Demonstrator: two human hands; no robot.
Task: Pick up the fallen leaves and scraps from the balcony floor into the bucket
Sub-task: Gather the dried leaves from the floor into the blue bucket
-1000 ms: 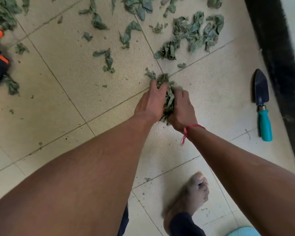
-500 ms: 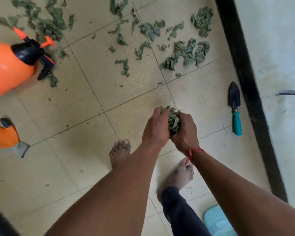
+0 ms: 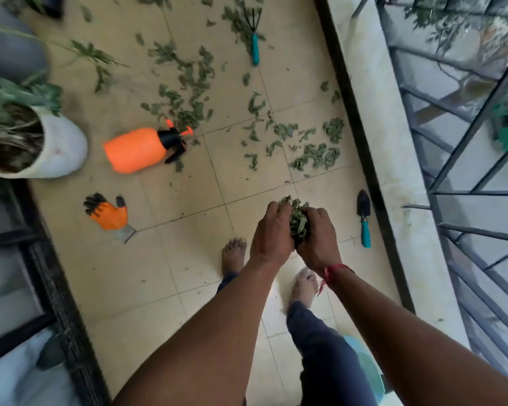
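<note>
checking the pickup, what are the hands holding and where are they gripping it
A clump of leaves, pressed between the left hand and right hand, gripped by its two sides.

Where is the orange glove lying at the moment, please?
In the head view the orange glove lies on the tiled floor at left, just below the orange spray bottle.

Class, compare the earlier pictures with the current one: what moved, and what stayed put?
The left hand and right hand lifted the clump of leaves off the floor as the person stood up. Both hands still grip it. The trowel and the scattered leaves stayed where they lay.
</note>
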